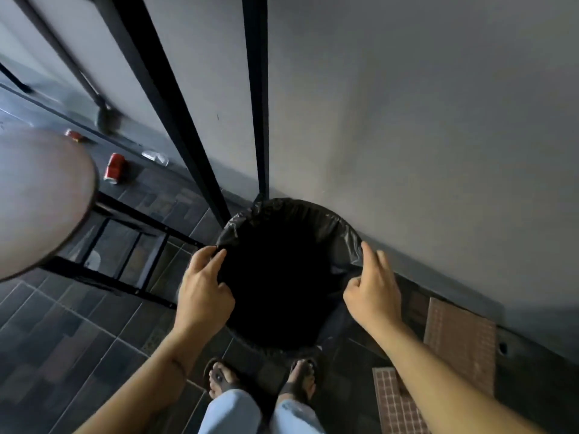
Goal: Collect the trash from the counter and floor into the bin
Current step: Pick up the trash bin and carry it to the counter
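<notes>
Both hands work the bin's rim: left hand (203, 286) and right hand (372, 289) each pinch the black liner (344, 236). Collecting the floor cans (115, 168) looks next.

Setting: likely a café or eatery dining area, not certain. Evidence: dark tiled floor (94, 333), round table (37, 198) on black metal frame at 9 o'clock, plain grey wall (407, 120) at 1 o'clock.
</notes>
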Motion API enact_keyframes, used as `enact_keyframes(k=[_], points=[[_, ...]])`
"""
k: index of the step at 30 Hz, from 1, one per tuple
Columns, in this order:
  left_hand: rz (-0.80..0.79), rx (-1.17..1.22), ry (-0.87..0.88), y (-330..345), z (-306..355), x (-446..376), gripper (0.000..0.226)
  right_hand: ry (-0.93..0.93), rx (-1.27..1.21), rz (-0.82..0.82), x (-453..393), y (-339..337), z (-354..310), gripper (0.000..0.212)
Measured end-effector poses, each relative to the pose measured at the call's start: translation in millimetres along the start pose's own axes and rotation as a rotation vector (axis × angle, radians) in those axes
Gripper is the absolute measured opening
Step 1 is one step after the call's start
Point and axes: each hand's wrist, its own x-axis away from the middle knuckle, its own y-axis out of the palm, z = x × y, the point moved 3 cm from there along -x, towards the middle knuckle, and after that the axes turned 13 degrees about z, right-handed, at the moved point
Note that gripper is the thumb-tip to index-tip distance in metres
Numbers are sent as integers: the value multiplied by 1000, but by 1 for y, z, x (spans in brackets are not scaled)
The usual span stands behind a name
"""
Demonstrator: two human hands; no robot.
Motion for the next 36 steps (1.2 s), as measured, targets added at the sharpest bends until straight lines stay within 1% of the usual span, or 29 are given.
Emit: enact_keyframes(k=[5,8,11,12,14,16,21,25,29,31,33,34,36], points=[[198,99,57,-107,42,-7,61,-35,-160,99,4,-87,-60,62],[294,156,102,-161,56,-7,57,-62,-184,174,15,-127,-89,60],[372,198,116,-207,59,-5,53,-67,-211,242,27,-155,-117,61],[385,197,108,-211,61,-3,51,-61,-212,232,31,-160,-118,61],[433,252,144,-266,43,9,50,-85,-258,273,64,-184,-160,62],[450,279,129,-270,43,9,49,-81,-265,268,67,-192,-163,63],[514,411,119,-355,-15,26,49,-133,-370,341,132,-202,-235,66],[526,541,84,-417,-68,30,48,-191,-504,316,165,-197,-299,73],[565,689,-23,-467,-115,23,49,-264,-527,291,189,-191,-367,75],[580,841,-117,-486,-135,17,52,-299,-535,273,197,-188,-399,76],[566,1061,-217,-501,-153,12,54,-338,-559,251,202,-181,-427,77],[546,1147,-241,-506,-162,9,55,-357,-578,242,204,-177,-439,77],[506,1200,-232,-511,-178,1,60,-389,-609,225,205,-169,-461,77]])
